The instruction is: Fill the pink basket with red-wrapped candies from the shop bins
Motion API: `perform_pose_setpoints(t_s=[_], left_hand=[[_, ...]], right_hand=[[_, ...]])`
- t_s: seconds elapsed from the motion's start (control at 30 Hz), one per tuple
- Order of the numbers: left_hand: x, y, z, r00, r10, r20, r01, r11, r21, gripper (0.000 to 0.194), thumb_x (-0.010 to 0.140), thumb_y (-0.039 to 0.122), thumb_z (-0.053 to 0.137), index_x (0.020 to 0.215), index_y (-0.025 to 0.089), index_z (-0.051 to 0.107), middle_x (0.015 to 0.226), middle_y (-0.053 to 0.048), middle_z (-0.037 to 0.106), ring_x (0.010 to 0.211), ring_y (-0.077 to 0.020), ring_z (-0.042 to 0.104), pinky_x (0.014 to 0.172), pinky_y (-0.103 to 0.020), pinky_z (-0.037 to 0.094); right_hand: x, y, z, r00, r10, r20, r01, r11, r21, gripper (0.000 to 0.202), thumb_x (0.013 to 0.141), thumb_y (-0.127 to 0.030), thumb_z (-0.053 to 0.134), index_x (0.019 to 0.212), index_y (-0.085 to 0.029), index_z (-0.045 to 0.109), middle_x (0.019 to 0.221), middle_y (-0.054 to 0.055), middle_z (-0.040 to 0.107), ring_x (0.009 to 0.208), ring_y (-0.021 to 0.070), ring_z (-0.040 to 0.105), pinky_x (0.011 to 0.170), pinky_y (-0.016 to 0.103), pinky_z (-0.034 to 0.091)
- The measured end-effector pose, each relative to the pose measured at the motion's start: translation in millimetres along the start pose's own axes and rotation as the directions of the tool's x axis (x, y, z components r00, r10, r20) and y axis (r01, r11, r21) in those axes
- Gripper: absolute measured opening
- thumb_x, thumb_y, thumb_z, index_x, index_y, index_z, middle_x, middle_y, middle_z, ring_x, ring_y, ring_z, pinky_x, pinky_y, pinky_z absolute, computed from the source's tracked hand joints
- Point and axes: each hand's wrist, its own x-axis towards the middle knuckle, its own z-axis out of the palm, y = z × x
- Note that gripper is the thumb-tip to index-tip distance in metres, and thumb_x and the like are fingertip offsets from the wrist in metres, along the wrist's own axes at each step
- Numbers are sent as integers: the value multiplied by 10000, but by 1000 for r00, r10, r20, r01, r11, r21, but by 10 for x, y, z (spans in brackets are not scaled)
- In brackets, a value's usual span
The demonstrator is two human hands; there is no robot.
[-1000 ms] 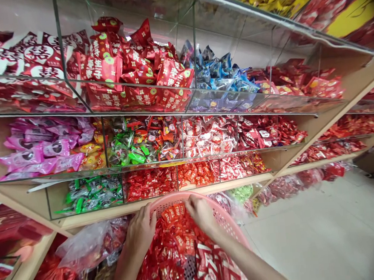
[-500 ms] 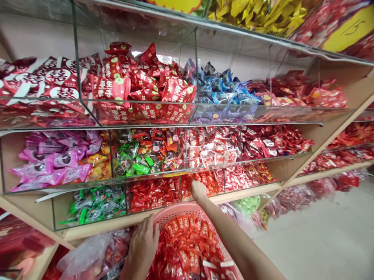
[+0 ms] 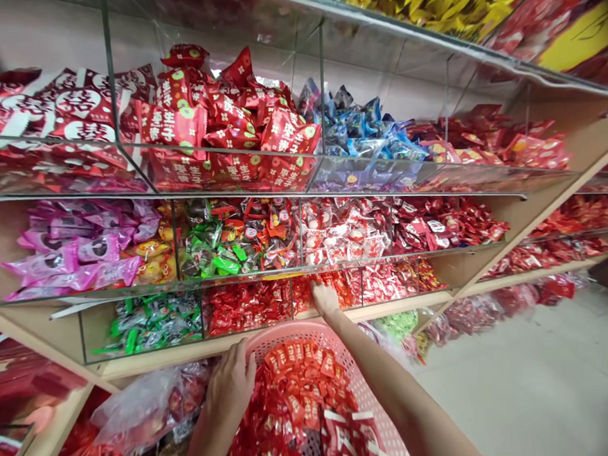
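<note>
A pink perforated plastic basket (image 3: 286, 330) sits low in front of me, holding many small red wrapped candies (image 3: 305, 384) and a few dark red and white packets (image 3: 344, 437). My left hand (image 3: 234, 379) is closed over the basket's left rim, thumb toward the inside. Stretched past the basket, my right hand (image 3: 325, 299) is at the bottom shelf bin of red wrapped candies (image 3: 345, 286). Its fingers look curled down toward those candies; whatever they hold is hidden.
Clear shelf dividers (image 3: 322, 101) and front panels close around my right hand. Green-wrapped candies (image 3: 159, 320), pink packets (image 3: 81, 254) and large red packets (image 3: 182, 125) fill neighbouring bins. Plastic bags (image 3: 150, 405) lie under the shelf. Pale floor (image 3: 523, 379) shows at right.
The shelves and basket sit slightly higher in view as the camera has shifted. My right hand stays at the same bin, its fingers a little lower; my left hand keeps its hold.
</note>
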Motion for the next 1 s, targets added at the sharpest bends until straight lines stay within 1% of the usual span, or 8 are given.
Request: perform_pose_setpoints(t_s=[0.17,0.3,0.43,0.57,0.67,0.73,0.9,1.0], left_hand=[[4,5,-18,999,-1,42,-1,999,33,370,860,308,373,1142,145,549,1055,-86,665,918,-196,631,785,-301,490],[8,18,-36,999,-2,53,-2,998,66,379,860,311,371,1146,139,551,1065,-87,665,921,-196,632,779,-292,489],[9,36,-63,999,1,49,-4,998,64,377,861,305,372,1145,136,553,1060,-89,668,920,-191,633,784,-285,487],[18,60,-101,999,-5,49,3,999,46,361,856,295,380,1137,152,555,1045,-79,671,915,-186,632,779,-276,484],[26,74,-124,998,-10,55,8,999,33,356,858,295,376,1130,152,556,1034,-74,671,911,-188,630,780,-280,482],[28,79,-130,998,-14,61,12,999,33,358,860,298,373,1132,148,552,1032,-72,670,906,-189,630,772,-282,482],[17,72,-120,998,-5,59,4,1000,15,361,864,293,367,1139,144,546,1030,-74,668,908,-191,627,772,-291,485],[8,63,-115,999,2,49,-1,1000,-2,359,862,291,370,1142,150,546,1035,-81,664,924,-191,622,785,-296,485]], right_hand=[[-99,139,-26,987,-27,-157,36,998,52,258,907,-151,315,1097,-164,488,1026,143,621,874,193,621,676,260,404],[-293,257,-87,936,18,-352,83,959,270,181,911,-249,351,929,-176,515,879,75,644,727,148,598,598,225,359],[-817,294,-110,866,-21,-499,297,825,480,208,918,-301,341,811,-189,480,749,14,598,627,110,530,594,211,356],[-1540,253,111,885,-214,-413,431,711,555,195,916,-273,351,753,-205,435,667,-18,550,554,97,482,526,205,339],[-1902,206,399,856,-359,-372,506,731,457,186,914,-224,342,744,-207,415,686,-16,547,549,95,483,511,215,324],[-1991,174,566,822,-428,-376,552,764,335,179,902,-192,350,730,-208,398,668,-24,530,527,95,466,498,227,301],[-1915,68,775,775,-536,-335,579,814,36,177,815,-56,419,717,-202,403,644,-31,528,511,102,454,474,256,252],[-1873,1,854,754,-582,-305,582,807,-102,193,777,-10,462,739,-198,435,659,-27,553,531,115,484,476,265,263]])
